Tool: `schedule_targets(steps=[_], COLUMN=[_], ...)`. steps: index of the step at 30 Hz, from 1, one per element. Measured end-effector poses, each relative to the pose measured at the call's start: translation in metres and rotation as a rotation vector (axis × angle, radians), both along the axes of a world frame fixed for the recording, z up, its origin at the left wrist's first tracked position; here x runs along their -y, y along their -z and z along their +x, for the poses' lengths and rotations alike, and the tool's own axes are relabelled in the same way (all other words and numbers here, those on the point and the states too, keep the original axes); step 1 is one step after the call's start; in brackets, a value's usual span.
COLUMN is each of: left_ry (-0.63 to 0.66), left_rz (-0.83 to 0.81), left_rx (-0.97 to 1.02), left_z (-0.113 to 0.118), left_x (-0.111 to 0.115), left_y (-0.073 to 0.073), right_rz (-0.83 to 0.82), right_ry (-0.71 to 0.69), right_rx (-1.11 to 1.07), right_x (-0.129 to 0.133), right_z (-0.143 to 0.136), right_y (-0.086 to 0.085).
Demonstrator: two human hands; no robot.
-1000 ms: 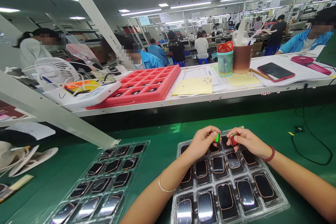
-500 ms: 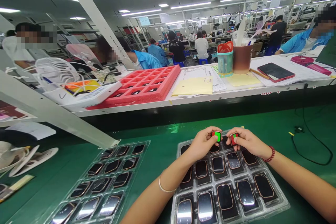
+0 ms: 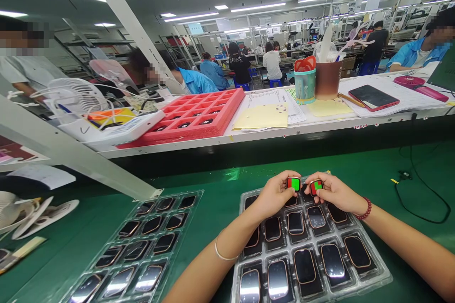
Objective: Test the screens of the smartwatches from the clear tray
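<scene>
In my left hand (image 3: 279, 193) is a smartwatch (image 3: 294, 184), its lit screen showing a red part and a larger green part. My right hand (image 3: 336, 191) grips a second smartwatch (image 3: 314, 186), also lit in red and green, with the thumb on its lower edge. Both watches are held side by side, a little apart, over the far edge of a clear plastic tray (image 3: 382, 272). Rows of dark-screened watches (image 3: 304, 265) with gold-coloured frames lie in that tray's pockets. My fingers behind the two held watches are partly hidden.
To the left, another clear tray (image 3: 197, 201) of dark watches lies on the green mat (image 3: 209, 236). A slanted white post (image 3: 88, 156) rises beside it. The shelf ahead carries a red foam tray (image 3: 227, 123), cups and a phone (image 3: 373, 97). A black cable (image 3: 423, 170) lies at right.
Green has spread over more of the screen of the watch in my right hand. My hands have hardly moved. The person at far left has shifted further left.
</scene>
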State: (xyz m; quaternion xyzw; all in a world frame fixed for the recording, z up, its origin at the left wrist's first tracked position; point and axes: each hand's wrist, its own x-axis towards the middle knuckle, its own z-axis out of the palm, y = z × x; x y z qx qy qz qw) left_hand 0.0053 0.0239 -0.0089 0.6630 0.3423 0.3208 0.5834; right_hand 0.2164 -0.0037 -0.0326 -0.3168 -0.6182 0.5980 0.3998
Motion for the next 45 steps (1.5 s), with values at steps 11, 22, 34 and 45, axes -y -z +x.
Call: schedule_targets(steps=[11, 22, 34, 45], left_ry=[0.031, 0.036, 0.033, 0.034], left_rz=[-0.027, -0.03, 0.011, -0.016], left_rx=[0.01, -0.052, -0.085, -0.063], left_z=[-0.0003, -0.0008, -0.0012, 0.0005], left_x=[0.0009, 0.0016, 0.0019, 0.0018], left_y=[0.0, -0.0041, -0.008, -0.0079], right_rz=[0.028, 0.014, -0.037, -0.119], right_ry=[0.009, 0.039, 0.05, 0.054], right_rx=[0.041, 0.054, 0.023, -0.05], right_x=[0.0018, -0.0004, 0.0005, -0.002], right_z=[-0.0019, 0.001, 0.0027, 0.0018], right_y=[-0.0026, 0.0001, -0.0024, -0.0029])
